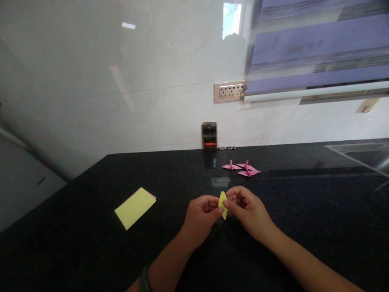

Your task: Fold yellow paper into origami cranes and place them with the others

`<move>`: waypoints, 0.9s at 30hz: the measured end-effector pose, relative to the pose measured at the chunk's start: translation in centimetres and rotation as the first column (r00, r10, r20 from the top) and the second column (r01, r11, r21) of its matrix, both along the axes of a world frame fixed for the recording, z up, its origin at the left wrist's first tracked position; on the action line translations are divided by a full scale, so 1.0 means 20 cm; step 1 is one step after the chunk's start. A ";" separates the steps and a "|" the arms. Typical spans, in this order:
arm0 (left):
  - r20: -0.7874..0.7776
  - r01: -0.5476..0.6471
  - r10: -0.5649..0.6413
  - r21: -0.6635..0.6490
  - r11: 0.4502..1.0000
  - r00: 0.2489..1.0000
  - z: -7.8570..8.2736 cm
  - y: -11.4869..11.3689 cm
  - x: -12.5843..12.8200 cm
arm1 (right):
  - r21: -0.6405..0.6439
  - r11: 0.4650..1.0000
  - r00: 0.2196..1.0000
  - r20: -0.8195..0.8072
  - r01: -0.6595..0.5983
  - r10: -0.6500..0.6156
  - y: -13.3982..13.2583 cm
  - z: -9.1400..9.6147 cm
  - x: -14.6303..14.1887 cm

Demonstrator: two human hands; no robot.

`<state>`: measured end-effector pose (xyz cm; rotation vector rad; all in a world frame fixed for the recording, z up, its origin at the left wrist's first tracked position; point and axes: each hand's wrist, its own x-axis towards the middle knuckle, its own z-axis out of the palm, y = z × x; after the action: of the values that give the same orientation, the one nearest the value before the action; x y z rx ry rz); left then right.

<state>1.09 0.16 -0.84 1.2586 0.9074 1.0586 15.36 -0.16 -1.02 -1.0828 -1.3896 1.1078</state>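
In the head view, we take the dark box (209, 136) standing upright against the wall as our landmark. The small folded yellow paper (222, 198) is well in front of the box and slightly to its right, held above the black counter (91, 247). Our left hand (200, 217) pinches it from one side, thumb and fingers closed on the paper; our right hand (252, 213) pinches it from the other, thumb pressed on its face and the remaining fingers loosely curled. Three pink paper cranes (249, 173) sit close together, to the right of the box and nearer us. Yellow sheets (135, 209) lie to its left and nearer us, a sliver of purple showing beneath. We see a socket panel (229, 92) above the box, to its right.
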 end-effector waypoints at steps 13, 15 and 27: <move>-0.069 -0.135 0.139 0.070 0.988 0.988 -0.01 0.00 0.01 | 0.026 0.999 0.991 0.130 0.031 -0.034 0.00 -0.01 0.01; -0.094 -0.136 0.145 0.097 0.986 0.985 -0.02 -0.01 0.01 | 0.023 0.999 0.991 0.132 0.032 -0.035 0.00 -0.01 0.01; -0.183 -0.140 0.183 0.225 0.964 0.966 -0.02 -0.01 0.01 | 0.023 0.999 0.989 0.142 0.031 -0.034 0.01 -0.01 0.00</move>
<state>1.24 -0.09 -1.19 1.5097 1.0901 1.1951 15.45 0.03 -1.22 -1.1850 -1.4862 1.0066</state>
